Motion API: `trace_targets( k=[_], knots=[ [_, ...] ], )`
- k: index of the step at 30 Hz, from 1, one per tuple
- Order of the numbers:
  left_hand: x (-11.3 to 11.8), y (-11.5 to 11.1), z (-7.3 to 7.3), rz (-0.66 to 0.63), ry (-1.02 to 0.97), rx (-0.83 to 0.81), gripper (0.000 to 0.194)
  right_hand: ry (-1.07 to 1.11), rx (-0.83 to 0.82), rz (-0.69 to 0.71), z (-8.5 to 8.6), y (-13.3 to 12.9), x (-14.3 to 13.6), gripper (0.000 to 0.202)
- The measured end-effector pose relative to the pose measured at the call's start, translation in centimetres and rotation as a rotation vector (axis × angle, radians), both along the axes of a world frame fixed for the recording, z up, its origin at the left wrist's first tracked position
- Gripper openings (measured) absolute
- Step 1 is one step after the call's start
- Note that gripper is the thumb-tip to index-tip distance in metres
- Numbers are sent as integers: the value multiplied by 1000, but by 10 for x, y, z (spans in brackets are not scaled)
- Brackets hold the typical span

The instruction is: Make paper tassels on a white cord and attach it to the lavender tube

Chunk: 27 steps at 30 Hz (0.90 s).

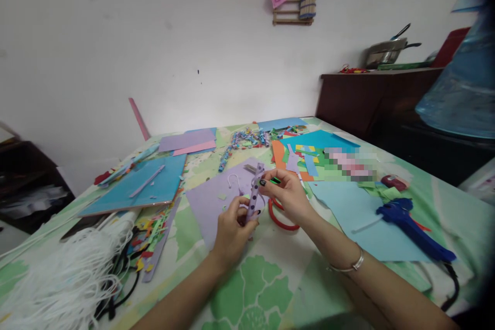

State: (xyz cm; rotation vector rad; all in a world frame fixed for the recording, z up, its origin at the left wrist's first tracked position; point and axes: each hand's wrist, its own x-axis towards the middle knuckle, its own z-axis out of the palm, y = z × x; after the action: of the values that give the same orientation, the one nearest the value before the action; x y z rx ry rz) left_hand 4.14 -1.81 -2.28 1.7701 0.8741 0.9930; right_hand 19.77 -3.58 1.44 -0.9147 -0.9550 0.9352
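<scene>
A narrow purple paper piece with dark dots [254, 198] stands tilted up between my hands. My left hand [231, 224] grips its lower end with fingers curled round it. Near its top, my right hand [288, 191] pinches the same piece between thumb and fingers. Under my right hand show the red handles of scissors [283, 223]; their blade tip peeks out left of the dotted piece, and I cannot tell whether the hand touches them. A plain purple sheet [204, 206] lies beneath, with a white cord [232, 179] on it.
At right a blue glue gun [415, 229] rests on a light blue sheet [356, 216]. White cord lies heaped [65, 273] at front left, beside paper scraps. A blue board [143, 185] is behind it. Decorated paper pieces [247, 139] lie at the back; a dark cabinet [359, 87] stands right.
</scene>
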Motion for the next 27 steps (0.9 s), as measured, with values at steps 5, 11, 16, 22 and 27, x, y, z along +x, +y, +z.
trace_targets(
  k=[5,11,16,22,27],
  knots=[
    [-1,0,-1,-3,11,-7,20,-40,15,-6,2,-2,0,26],
    [-3,1,-3,-6,37,58,16,-71,26,-18,0,-1,0,27],
    [-3,2,-4,-6,46,114,14,-72,28,-33,-1,0,0,27],
    [-4,2,-3,8,66,154,12,-107,43,-51,-5,1,1,21],
    [-3,1,0,-9,47,126,11,-94,24,-72,-2,-1,-1,24]
  ],
)
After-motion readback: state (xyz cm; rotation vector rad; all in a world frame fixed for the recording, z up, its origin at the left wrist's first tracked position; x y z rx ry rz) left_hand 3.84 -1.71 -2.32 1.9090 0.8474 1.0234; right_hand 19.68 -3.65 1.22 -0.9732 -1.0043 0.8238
